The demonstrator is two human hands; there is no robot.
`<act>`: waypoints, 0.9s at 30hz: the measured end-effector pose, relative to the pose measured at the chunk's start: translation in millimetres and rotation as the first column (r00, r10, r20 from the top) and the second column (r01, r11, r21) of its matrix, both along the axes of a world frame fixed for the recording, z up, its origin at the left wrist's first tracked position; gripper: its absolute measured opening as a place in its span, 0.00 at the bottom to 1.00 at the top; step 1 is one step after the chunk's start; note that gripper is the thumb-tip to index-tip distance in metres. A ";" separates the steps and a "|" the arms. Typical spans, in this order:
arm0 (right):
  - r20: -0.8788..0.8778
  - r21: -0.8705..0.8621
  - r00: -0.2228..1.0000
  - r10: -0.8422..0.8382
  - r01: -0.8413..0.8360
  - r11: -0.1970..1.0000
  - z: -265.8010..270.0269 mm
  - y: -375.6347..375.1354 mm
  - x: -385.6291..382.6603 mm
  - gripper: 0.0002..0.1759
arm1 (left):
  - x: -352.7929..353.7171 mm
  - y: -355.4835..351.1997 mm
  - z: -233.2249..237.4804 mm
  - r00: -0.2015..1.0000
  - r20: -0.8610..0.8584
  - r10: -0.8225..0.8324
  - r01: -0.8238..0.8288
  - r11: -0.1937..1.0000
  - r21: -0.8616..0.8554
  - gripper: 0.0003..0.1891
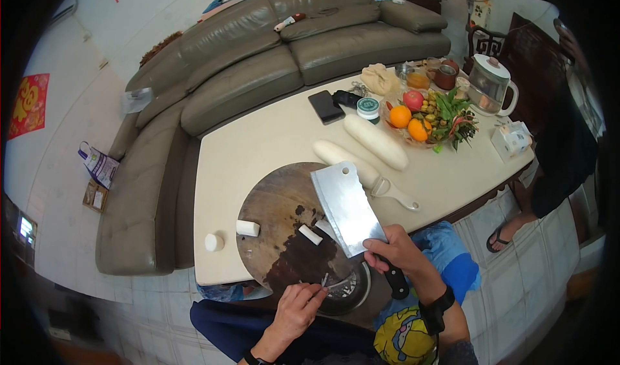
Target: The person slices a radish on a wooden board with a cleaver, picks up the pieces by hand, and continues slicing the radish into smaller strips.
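Note:
My right hand [394,256] grips the black handle of a cleaver [349,203], its broad blade raised over the right side of a round wooden chopping board [268,200]. My left hand [298,308] is at the board's near edge, fingers pinched on a small pale strip [325,279]. Just beyond the fingertips, a metal bowl [365,287] holds white bits. On the board lie a thick white radish chunk [247,228] and a smaller radish piece [310,235]; another is partly hidden by the blade. Two long white radishes [376,142] and a peeler [397,195] lie beyond.
A cream table [219,165] carries a white round piece [214,242], a phone [326,107], a jar [368,109], a fruit bowl [423,123], a glass kettle [489,84] and a tissue box [512,140]. A sofa [245,93] runs behind. Another person's leg [523,210] is at right.

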State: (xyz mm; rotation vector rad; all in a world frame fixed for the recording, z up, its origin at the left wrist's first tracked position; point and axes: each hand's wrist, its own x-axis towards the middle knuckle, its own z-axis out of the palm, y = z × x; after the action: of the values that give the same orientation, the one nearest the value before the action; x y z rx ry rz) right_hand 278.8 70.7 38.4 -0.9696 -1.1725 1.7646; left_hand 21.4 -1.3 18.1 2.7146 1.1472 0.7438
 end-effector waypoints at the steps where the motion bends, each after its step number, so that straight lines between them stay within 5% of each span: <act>1: -0.001 -0.003 1.000 -0.003 0.003 1.000 -1.3 -0.3 -0.2 0.13 | 0.6 -0.9 0.1 1.000 0.014 -0.011 0.010 1.000 0.024 0.16; 16: -0.031 -0.006 0.999 -0.020 0.020 1.000 -6.1 -1.9 3.5 0.12 | 15.0 -26.3 -15.0 0.991 0.119 -0.061 0.065 0.997 -0.038 0.12; 23: -0.025 -0.011 1.000 -0.006 0.006 1.000 -8.2 -1.5 4.7 0.12 | 11.3 -15.1 -72.4 0.995 0.091 0.042 -0.012 0.953 -0.303 0.14; 26: -0.037 -0.017 0.999 0.004 -0.004 1.000 -10.5 -2.1 5.7 0.12 | 4.8 -10.5 -81.5 1.000 0.014 0.009 -0.004 0.957 -0.289 0.14; 27: -0.051 -0.021 0.999 0.007 -0.008 1.000 -10.9 -2.4 5.6 0.12 | 1.2 -12.0 -83.6 0.996 0.059 0.063 -0.033 0.906 -0.422 0.15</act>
State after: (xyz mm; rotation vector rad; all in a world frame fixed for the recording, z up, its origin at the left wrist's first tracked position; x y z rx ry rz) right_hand 284.5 68.3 27.5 -0.9284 -1.1286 1.8006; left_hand 22.6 -13.4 -65.5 2.2916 1.1998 0.5179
